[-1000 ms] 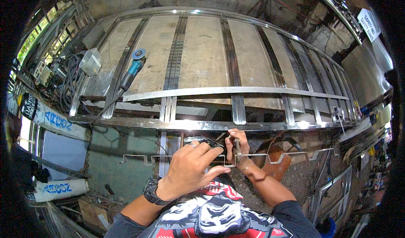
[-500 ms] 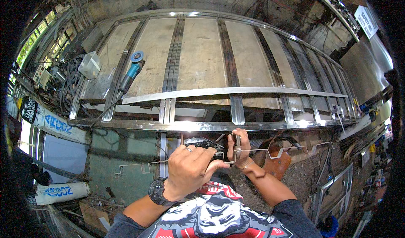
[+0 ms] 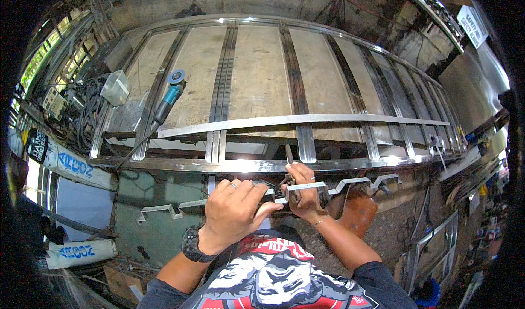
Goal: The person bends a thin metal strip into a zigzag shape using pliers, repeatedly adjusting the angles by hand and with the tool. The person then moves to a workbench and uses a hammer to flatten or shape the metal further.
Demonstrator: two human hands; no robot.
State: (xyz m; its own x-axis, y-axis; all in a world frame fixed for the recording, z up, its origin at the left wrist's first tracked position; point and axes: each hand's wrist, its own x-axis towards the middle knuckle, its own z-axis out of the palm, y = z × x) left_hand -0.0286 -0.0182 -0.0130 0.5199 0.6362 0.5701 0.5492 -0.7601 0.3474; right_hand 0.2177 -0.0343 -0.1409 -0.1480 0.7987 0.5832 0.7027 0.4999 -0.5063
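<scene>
A narrow metal strip [image 3: 307,187], bent into a zigzag of square steps, runs crosswise in front of my body. My left hand [image 3: 234,206], with a black watch at its wrist, is closed round the strip left of its middle, thumb pressed along it. Just to the right, my right hand [image 3: 304,195] is closed on a dark metal hand tool [image 3: 289,154] whose tapered end points away from me; the fingers and strip hide its kind. That hand lies right against the strip. Beyond both hands is the front rail of a shiny metal frame [image 3: 251,165].
On the frame's left part lies a teal angle grinder [image 3: 170,96]. A long flat bar [image 3: 306,121] crosses the frame's ribs. A clear plastic box [image 3: 116,88] and coiled cables [image 3: 90,112] are at the left. White sacks [image 3: 76,254] stand lower left; a brown seat [image 3: 355,216] is right of my hands.
The bent strip has tilted so its flat face shows more, and its right end has shifted left. My right hand has turned with the tool, whose tip now points forward. My left hand moved slightly left.
</scene>
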